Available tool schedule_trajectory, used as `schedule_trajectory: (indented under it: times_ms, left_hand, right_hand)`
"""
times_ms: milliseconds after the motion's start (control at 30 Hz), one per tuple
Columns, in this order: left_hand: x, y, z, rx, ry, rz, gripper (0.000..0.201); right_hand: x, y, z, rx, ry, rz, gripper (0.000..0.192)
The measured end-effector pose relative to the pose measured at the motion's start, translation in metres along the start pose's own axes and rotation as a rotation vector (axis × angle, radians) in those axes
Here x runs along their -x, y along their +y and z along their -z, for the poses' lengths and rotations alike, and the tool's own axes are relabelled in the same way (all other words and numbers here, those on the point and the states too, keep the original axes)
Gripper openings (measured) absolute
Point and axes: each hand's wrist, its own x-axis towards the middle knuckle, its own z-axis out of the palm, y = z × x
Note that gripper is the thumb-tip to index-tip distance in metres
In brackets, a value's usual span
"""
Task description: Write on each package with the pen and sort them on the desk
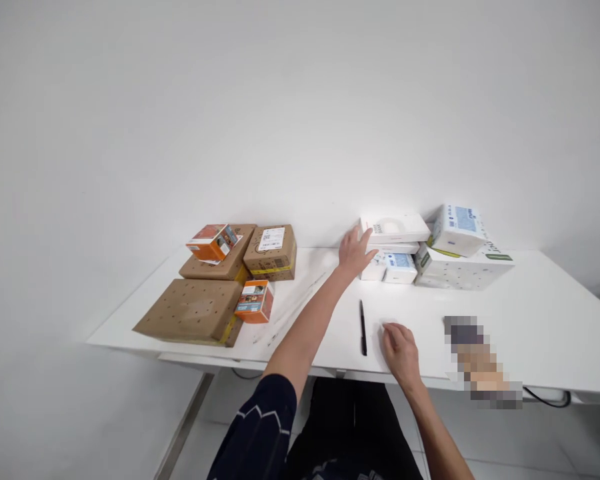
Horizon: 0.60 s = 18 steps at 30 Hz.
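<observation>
Fingers (399, 330) loosely curled and free, the right hand (401, 350) rests on the white counter (320, 347) between one black pen (363, 328) and one pixelated item (477, 360). Farther in, at left, sit three brown cartons (185, 310) and two orange boxes (255, 301), while the left hand (354, 252), parted, meets the end of two flat white boxes (405, 231), whether gripping I cannot tell, stacked on two small packs (400, 270) beside one large white carton (463, 272) topped by one bigger pack (459, 230). Behind rises a plain wall (300, 120).
</observation>
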Motion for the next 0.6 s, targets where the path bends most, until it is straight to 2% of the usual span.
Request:
schedule_trajectory:
  times_ms: [67, 167, 267, 333, 400, 467, 533, 600]
  left_hand:
    - [-0.024, 0.011, -0.009, -0.067, -0.034, -0.083, 0.064]
    - [-0.042, 0.019, -0.019, -0.128, -0.116, -0.122, 0.056]
    - [-0.043, 0.017, -0.020, -0.141, -0.142, -0.123, 0.045]
    - [-0.035, 0.009, -0.013, -0.153, -0.139, -0.126, 0.044]
    - [-0.019, -0.003, 0.001, -0.160, -0.117, -0.120, 0.044]
    - [0.010, -0.020, 0.019, -0.150, -0.035, -0.107, 0.043]
    - [0.054, -0.040, 0.040, -0.115, 0.122, -0.104, 0.043]
    - [0.108, -0.060, 0.059, -0.103, 0.236, -0.133, 0.045]
  right_hand:
    - [-0.001, -0.001, 0.001, -0.039, -0.001, -0.008, 0.021]
    - [-0.002, -0.001, 0.001, -0.050, 0.000, -0.006, 0.021]
    - [-0.002, 0.002, 0.000, 0.004, -0.002, 0.019, 0.022]
    - [-0.002, 0.003, 0.001, 0.035, 0.002, 0.038, 0.023]
    - [-0.002, 0.003, 0.001, 0.056, 0.016, 0.045, 0.023]
    - [-0.002, 0.003, 0.003, 0.062, 0.025, 0.044, 0.023]
    - [-0.002, 0.002, 0.004, 0.058, 0.020, 0.034, 0.023]
    - [-0.002, 0.002, 0.004, 0.054, 0.010, 0.018, 0.024]
